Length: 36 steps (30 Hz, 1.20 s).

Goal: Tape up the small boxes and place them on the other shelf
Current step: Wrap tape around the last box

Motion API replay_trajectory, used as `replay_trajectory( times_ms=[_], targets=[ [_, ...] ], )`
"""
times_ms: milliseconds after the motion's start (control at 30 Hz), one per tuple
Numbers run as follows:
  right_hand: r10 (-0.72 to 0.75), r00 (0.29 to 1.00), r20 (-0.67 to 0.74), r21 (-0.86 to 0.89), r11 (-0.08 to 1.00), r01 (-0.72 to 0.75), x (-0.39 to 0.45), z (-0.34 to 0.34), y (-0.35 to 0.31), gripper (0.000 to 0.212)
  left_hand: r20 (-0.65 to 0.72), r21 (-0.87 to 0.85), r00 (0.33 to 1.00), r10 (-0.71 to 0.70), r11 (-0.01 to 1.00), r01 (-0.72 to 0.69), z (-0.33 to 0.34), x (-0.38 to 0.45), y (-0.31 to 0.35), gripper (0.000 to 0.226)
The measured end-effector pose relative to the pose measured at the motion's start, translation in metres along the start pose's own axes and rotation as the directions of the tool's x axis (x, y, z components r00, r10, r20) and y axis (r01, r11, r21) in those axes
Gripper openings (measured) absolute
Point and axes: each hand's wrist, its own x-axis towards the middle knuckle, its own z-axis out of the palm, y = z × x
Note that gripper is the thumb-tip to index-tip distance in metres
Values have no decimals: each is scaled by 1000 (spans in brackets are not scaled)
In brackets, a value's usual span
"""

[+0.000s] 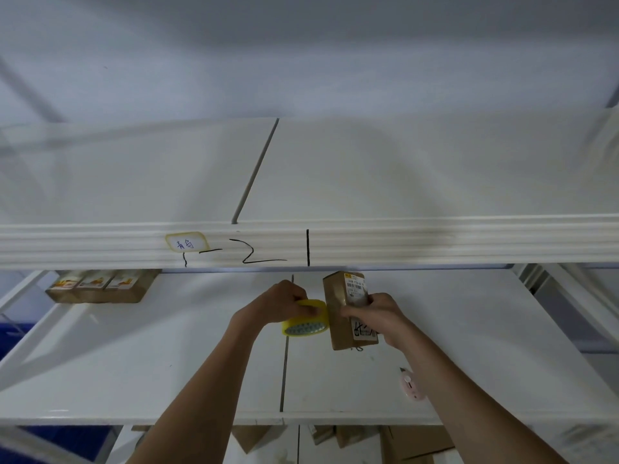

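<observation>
My left hand point(284, 301) gripped the roll of yellow tape point(305, 319), fingers curled over its top edge and thumb side pressed to its outer face, holding it on edge just above the lower shelf point(167, 356). My right hand point(375, 314) was wrapped around the small brown box point(346, 309), fingers closed across its labelled face near the middle. The box stood tilted, its far end reaching up toward the front beam of the upper shelf point(402, 242), its near end down by the lower shelf board. Tape roll and box were touching or nearly so, the roll just to the left of the box.

A white barcode label showed on the upper part of the box, and another printed sticker lay below my fingers. To the right of my forearm, a small pink box cutter point(411, 385) lay flat on the lower shelf. At the far left of that shelf sat a row of brown parcels point(100, 286) with orange-printed labels, well apart from my hands. The upper beam carried a handwritten label point(187, 243) and black marker strokes. More cardboard boxes point(412, 440) showed beneath the lower shelf.
</observation>
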Motion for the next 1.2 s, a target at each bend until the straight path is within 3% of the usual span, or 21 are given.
replay_trajectory(
  times_ms=[133,300,567,800,933,1100,1200],
  targets=[
    [-8,1000,6,27,1000,8,2,-5,-4,41,-59,-33,996,-63,998,61,-2,4,-3,31],
    [-33,999,27,66,997,31,4,-10,0,35,-196,155,969,-149,971,181,2,2,-10,54],
    [-71,988,135,192,980,44,2,-7,3,38,-208,140,972,-110,980,141,5,0,-7,53],
    [-126,956,266,227,972,64,-4,-7,3,45,-139,90,988,-74,992,88,9,-2,-7,53],
    [-98,960,261,383,924,-10,-6,-4,3,52,-131,-29,989,-65,998,62,9,-4,-4,44],
    [-96,942,323,390,920,-40,-13,1,1,37,-130,-15,991,-36,999,35,5,-3,4,49],
    [-41,947,319,266,963,-49,-15,5,-3,68,-141,65,990,-20,997,29,8,0,10,55]
  ],
)
